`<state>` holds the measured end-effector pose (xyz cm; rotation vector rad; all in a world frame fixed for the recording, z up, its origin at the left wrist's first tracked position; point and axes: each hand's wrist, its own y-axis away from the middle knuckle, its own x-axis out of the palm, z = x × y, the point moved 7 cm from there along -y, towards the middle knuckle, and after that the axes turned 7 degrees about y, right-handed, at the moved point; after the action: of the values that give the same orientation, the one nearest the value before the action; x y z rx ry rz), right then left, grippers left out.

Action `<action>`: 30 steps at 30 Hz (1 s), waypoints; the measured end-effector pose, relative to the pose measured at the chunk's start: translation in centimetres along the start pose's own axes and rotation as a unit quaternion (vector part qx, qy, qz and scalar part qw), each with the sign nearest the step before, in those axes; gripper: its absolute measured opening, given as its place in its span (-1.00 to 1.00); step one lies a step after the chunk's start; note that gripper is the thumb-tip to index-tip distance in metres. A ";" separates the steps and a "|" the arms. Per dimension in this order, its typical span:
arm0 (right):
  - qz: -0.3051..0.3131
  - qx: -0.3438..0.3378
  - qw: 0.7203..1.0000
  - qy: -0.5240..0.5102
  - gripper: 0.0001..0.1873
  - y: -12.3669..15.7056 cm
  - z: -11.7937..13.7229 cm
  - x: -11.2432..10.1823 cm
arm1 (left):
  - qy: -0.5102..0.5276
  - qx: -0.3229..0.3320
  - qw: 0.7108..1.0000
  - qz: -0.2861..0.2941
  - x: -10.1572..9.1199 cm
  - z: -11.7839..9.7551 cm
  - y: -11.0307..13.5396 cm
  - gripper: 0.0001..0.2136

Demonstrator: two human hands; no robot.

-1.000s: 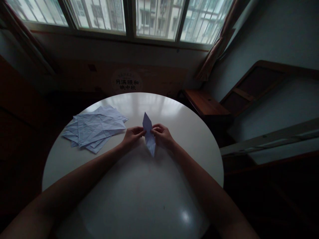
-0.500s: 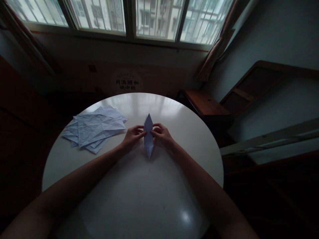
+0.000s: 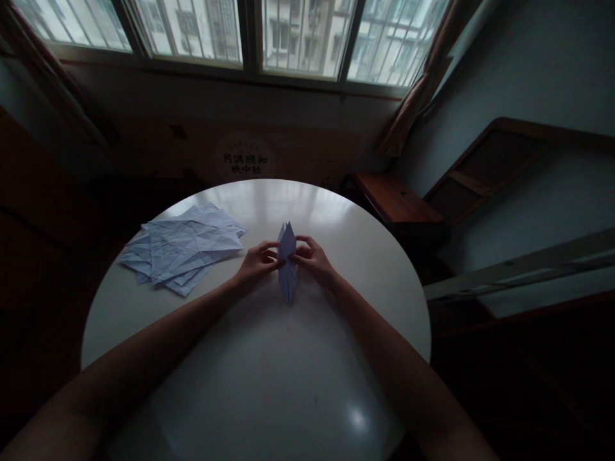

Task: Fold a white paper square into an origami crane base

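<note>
A narrow piece of folded paper, pale bluish white and pointed at both ends, stands lengthwise between my two hands over the table. My left hand grips its left edge, thumb on the near face and fingers behind. On the opposite edge, my right hand pinches it the same way, with the thumb near the middle. Two separate tips show at the far end of the paper. Parts of the fingers are hidden behind it.
Several creased paper sheets lie in a loose pile on the left of the round white table. A wooden bench stands beyond the table at the right. Behind are a printed cardboard box and barred windows.
The folded paper has tilted slightly, and its far end now shows two split tips instead of one main point. Both hands keep their hold, nearly in place.
</note>
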<state>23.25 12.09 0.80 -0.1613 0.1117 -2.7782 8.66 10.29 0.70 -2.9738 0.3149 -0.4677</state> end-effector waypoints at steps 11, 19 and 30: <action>0.022 -0.016 1.000 0.008 -0.27 -0.1 -0.1 0.2 | -0.018 0.026 0.999 0.024 0.3 -0.6 0.0 -0.48; 0.008 0.012 1.000 0.008 -0.44 -0.2 -0.5 0.1 | 0.019 0.024 0.999 -0.016 -0.1 -0.4 -0.1 -0.62; 0.016 -0.011 0.999 0.046 -0.39 -0.1 0.0 0.1 | -0.007 0.013 1.000 -0.017 -0.4 -0.3 -0.3 -0.42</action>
<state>23.13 12.16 0.78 -0.0371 0.1657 -2.7542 8.25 10.60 0.96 -2.9605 0.2554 -0.4507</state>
